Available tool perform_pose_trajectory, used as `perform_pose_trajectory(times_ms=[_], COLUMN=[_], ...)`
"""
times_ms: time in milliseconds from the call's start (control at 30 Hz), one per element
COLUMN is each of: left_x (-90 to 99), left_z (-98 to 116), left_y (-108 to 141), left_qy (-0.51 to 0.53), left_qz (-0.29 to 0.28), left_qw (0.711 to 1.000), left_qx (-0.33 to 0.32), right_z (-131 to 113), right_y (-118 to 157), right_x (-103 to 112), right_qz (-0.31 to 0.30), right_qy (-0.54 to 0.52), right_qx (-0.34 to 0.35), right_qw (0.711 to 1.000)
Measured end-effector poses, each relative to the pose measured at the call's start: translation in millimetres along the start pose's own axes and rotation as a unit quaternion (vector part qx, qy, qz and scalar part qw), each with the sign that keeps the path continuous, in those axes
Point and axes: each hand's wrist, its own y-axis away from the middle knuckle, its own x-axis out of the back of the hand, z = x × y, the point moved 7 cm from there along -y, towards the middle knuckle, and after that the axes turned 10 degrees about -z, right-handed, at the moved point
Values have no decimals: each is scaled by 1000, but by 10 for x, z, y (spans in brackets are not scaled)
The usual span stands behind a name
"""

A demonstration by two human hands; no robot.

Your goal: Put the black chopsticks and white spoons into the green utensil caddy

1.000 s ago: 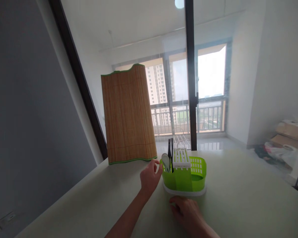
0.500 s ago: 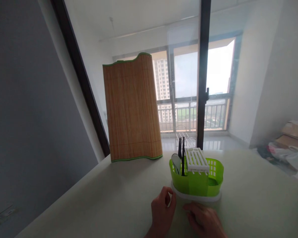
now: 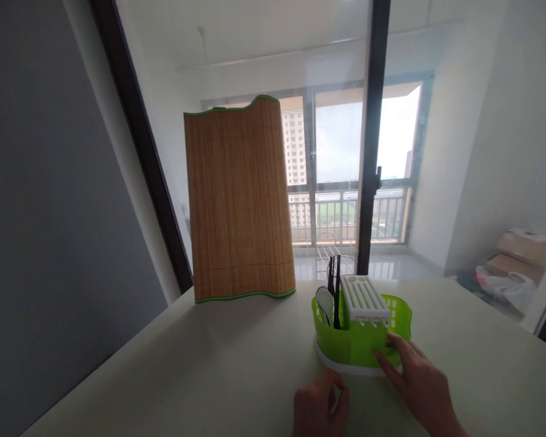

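Note:
A bright green cutlery caddy (image 3: 361, 346) with a white base stands on the table. A white slotted rack (image 3: 364, 296) with small hooks sits on its middle. Spoons (image 3: 325, 303) and black chopsticks (image 3: 337, 291) stand upright in its left part. My right hand (image 3: 421, 382) reaches the caddy's front right side; its thumb and fingers are apart, with the fingertips at the green wall. My left hand (image 3: 321, 403) rests low on the table just in front of the base, fingers curled and nothing visible in them.
A bamboo mat (image 3: 239, 206) with green edging stands upright at the table's far left. Behind the white table (image 3: 236, 364) is a glass partition with a dark frame post (image 3: 373, 139). Boxes and bags (image 3: 514, 279) lie beyond on the right.
My right hand has moved right and forward to the caddy's front, its fingers now more extended. My left hand appears lower and slightly further right, still curled.

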Motion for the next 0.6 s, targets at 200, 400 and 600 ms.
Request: perform_pose_trajectory(times_ms=[200, 400, 600], left_x=[-57, -150, -298], left_z=[-46, -68, -153], left_y=[-38, -34, -51], left_qy=[-17, -50, -92], left_qz=[-12, -62, -95], left_qw=[1000, 997, 991], left_qx=[1, 17, 19], right_z=[-31, -15, 163], right_y=[-3, -14, -86], right_x=[-47, -78, -104], right_qz=[-10, -40, -69], right_qy=[64, 54, 23], right_qx=[29, 25, 15], right_qw=[997, 997, 997])
